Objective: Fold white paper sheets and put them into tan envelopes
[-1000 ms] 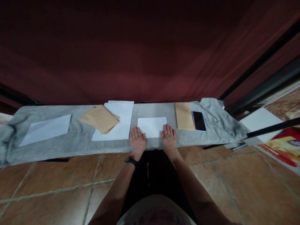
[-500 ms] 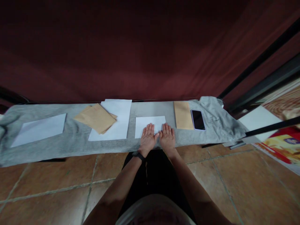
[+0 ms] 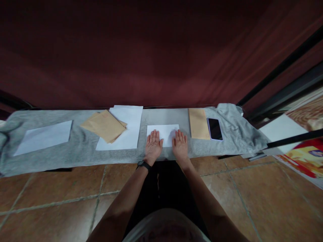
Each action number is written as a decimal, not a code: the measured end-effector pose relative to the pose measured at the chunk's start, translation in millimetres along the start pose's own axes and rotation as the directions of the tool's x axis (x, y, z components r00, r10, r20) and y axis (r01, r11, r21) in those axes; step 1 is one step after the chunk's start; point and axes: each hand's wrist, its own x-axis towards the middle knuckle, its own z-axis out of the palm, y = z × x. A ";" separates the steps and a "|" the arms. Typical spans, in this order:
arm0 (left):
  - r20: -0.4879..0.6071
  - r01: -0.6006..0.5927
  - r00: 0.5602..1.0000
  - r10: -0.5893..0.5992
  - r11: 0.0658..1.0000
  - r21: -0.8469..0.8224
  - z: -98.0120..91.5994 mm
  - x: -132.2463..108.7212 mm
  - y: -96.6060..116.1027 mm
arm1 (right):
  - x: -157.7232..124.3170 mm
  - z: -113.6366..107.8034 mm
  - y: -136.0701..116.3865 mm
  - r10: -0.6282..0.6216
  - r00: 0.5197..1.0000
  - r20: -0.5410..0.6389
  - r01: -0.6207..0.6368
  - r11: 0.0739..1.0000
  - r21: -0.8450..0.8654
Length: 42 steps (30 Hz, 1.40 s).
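A small white sheet of paper point(image 3: 166, 134) lies on the grey cloth in front of me. My left hand point(image 3: 153, 144), with a dark watch on its wrist, is flat with fingers extended over the sheet's left part. On the right edge of the same sheet rests my right hand point(image 3: 180, 145), also flat with fingers out. A strip of white paper shows between the two hands. To the right lies a brown envelope point(image 3: 199, 123), and beside it a phone point(image 3: 215, 129) with a dark screen.
Several brown envelopes point(image 3: 107, 126) overlap larger white sheets point(image 3: 132, 131) to the left. Another white sheet point(image 3: 44, 137) lies at the far left of the grey cloth point(image 3: 83, 156). Behind stands a dark red surface point(image 3: 161, 67); dark metal bars point(image 3: 295, 138) are at right.
My left hand has slid leftward over the small sheet, away from my right hand. The hands were nearly touching at the thumbs and now are apart.
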 end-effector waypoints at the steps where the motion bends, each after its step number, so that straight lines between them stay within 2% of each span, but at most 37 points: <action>1: -0.002 0.003 1.000 -0.003 1.000 -0.002 -0.6 -0.2 0.5 | 5.3 0.5 -5.9 -0.030 0.999 0.023 0.029 0.999 0.024; 5: 0.010 0.006 1.000 -0.005 1.000 -0.026 -2.6 -0.2 0.9 | 25.5 10.5 -34.2 -0.142 0.976 0.167 0.128 0.987 0.096; 10: 0.055 -0.005 0.998 0.007 0.999 -0.039 -2.4 0.3 -1.9 | 38.2 26.2 -50.9 -0.144 0.953 0.267 0.132 0.989 0.062; 21: 0.016 0.013 1.000 -0.012 0.999 -0.034 -2.1 0.0 0.9 | 49.3 30.0 -28.7 -0.098 0.970 0.222 0.101 0.995 0.000; 28: 0.060 0.111 0.992 -0.107 0.992 -0.064 -5.7 12.8 5.9 | 50.8 27.0 -20.3 -0.036 0.981 0.190 0.044 0.998 -0.038; 33: 0.045 -0.018 0.999 0.023 0.992 -0.125 -2.7 31.4 20.4 | 49.7 24.6 -18.5 -0.051 0.973 0.224 0.062 0.997 -0.043; 36: 0.060 -0.056 0.996 0.064 0.989 -0.135 0.2 41.9 24.5 | 49.7 24.6 -17.3 -0.060 0.969 0.239 0.075 0.996 -0.054; 42: 0.053 -0.076 0.995 0.083 0.991 -0.113 1.0 56.3 12.1 | 51.7 28.4 -17.7 -0.045 0.977 0.208 0.056 0.997 -0.052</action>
